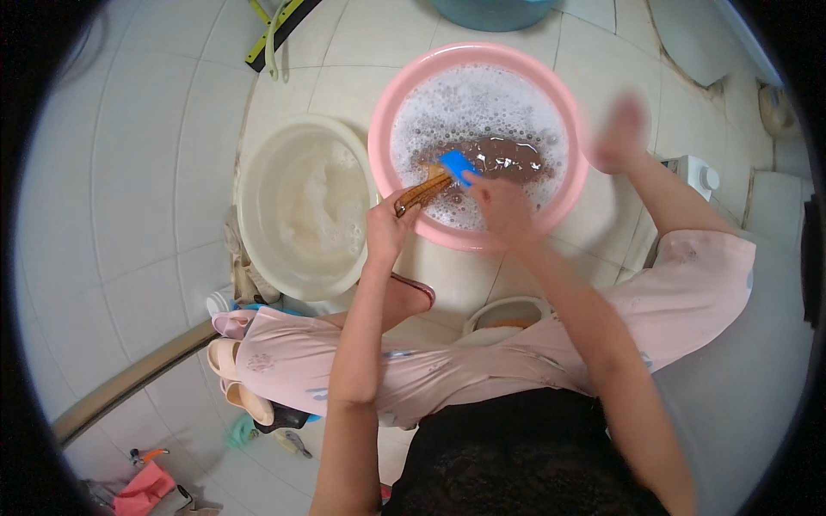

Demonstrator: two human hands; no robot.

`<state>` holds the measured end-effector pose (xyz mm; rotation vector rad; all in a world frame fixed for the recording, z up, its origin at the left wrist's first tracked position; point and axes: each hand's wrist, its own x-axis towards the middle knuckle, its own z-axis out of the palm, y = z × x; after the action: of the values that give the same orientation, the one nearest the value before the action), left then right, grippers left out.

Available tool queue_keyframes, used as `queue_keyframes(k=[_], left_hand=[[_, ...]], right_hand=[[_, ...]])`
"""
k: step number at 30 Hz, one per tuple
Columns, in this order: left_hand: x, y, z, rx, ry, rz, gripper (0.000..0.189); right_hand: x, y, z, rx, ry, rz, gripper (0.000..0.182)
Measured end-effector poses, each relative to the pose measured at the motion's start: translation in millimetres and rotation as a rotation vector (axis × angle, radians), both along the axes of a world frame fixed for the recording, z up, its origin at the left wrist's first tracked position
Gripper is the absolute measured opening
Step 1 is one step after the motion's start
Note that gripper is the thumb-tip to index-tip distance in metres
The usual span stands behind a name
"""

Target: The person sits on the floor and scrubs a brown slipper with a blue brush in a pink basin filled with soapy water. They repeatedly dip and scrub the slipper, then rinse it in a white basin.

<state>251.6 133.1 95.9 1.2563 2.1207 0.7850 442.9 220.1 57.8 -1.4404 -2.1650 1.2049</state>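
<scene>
My left hand [390, 226] grips one end of an amber-brown ridged item [423, 195], possibly a shoe sole, tilted over the near left rim of a pink basin [477, 241]. A small blue brush [457, 166] is in my right hand [506, 205], at the item's far end; its bristles are hidden. Foamy suds [477, 97] cover much of the water. Around the brush a glossy brown patch [510, 160] breaks the foam; whether it is a soaked thing or dark water, I cannot tell.
Left of the pink basin stands a cream basin [258, 219] of cloudy water. A teal tub [493, 16] is at the top, a squeegee [281, 32] at upper left. Between my legs sits a small pail [474, 322]. Slippers [248, 401] line the left; a white container [697, 175] stands right.
</scene>
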Motion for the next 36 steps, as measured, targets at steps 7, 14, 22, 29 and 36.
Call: queue_keyframes(k=[7, 14, 22, 29, 36], left_hand=[[-2.8, 5.5, 0.2, -0.024, 0.001, -0.007, 0.027], [-3.8, 8.7, 1.5, -0.168, -0.044, -0.005, 0.027], [-6.0, -9.4, 28.3, -0.056, -0.223, -0.049, 0.028], [6.2, -28.4, 35.6, 0.047, -0.479, -0.131, 0.032], [16.9, -20.8, 29.8, 0.043, -0.593, -0.09, 0.035]], right_hand=[[34.5, 31.7, -42.2, 0.021, -0.146, -0.237, 0.034], [-9.0, -10.9, 22.6, -0.174, 0.264, 0.013, 0.034], [15.7, 22.4, -35.4, -0.284, 0.181, -0.265, 0.048], [4.9, 24.7, -45.8, -0.751, 0.438, -0.657, 0.077], [20.0, 39.2, -11.2, -1.269, 0.926, -0.727, 0.035]])
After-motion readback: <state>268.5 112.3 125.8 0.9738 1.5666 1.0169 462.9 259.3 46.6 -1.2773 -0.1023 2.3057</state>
